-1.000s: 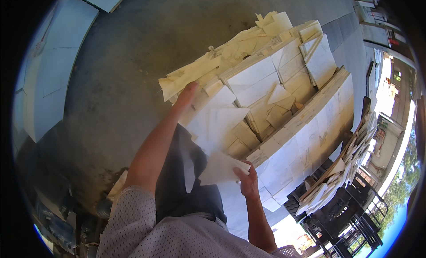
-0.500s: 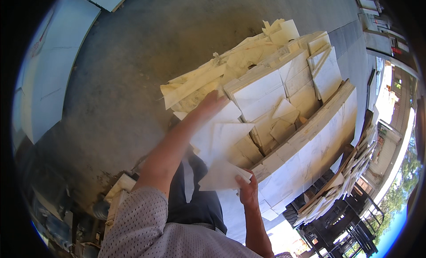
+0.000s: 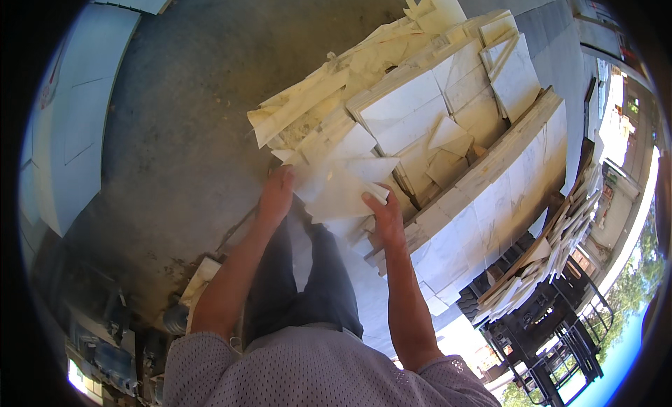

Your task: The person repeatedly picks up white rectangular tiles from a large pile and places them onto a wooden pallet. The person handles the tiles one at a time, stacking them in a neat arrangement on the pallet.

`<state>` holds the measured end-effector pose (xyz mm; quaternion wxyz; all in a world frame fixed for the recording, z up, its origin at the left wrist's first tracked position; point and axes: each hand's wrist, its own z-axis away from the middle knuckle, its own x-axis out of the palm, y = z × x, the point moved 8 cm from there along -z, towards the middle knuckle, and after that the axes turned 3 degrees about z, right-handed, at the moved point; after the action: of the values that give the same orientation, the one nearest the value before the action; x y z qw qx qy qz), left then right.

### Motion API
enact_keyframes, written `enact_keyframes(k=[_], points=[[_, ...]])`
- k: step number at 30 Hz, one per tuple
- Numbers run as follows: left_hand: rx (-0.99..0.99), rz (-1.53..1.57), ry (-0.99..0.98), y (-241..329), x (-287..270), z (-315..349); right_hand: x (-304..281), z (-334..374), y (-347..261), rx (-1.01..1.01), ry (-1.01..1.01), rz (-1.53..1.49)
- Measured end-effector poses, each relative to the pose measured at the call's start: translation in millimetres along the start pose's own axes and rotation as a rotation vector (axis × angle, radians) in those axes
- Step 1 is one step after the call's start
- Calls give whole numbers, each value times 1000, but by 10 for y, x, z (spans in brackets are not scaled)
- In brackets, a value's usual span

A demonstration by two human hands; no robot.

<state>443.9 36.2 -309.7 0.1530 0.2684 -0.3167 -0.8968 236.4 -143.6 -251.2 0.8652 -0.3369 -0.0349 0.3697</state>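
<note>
- Stack (image 3: 399, 109): judged the largest risk. Its tiles (image 3: 479, 102) lay at uneven angles with gaps between rows, so a knock or a pull at one edge could set loose ones sliding.
- Leaning tiles (image 3: 516, 78): these rested tilted at the far end; a jolt to the stack could tip them.
- Piece (image 3: 341, 197): it was held over the near end of the stack, between the two hands. The right hand (image 3: 387, 214) grasped it at one corner, thumb on top. With so one-sided a grip, it could swing, slip or chip against the tiles.
- Left hand (image 3: 278, 190): it was at the stack's near end, left of the piece. Whether it gripped anything could not be told. Sharp edges nearby could nick it.
- Piece, appearance: off-white, thin and flat, with straight edges and pointed corners; partly blurred, so surface marks could not be read.
</note>
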Motion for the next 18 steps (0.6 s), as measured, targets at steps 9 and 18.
enact_keyframes(k=[9, 18], points=[[589, -222, 45, 686, 513, 312, 28, 715, 10, 125, -213, 710], [657, -705, -58, 830, 1542, 304, 79, 1360, 112, 52, -224, 675]])
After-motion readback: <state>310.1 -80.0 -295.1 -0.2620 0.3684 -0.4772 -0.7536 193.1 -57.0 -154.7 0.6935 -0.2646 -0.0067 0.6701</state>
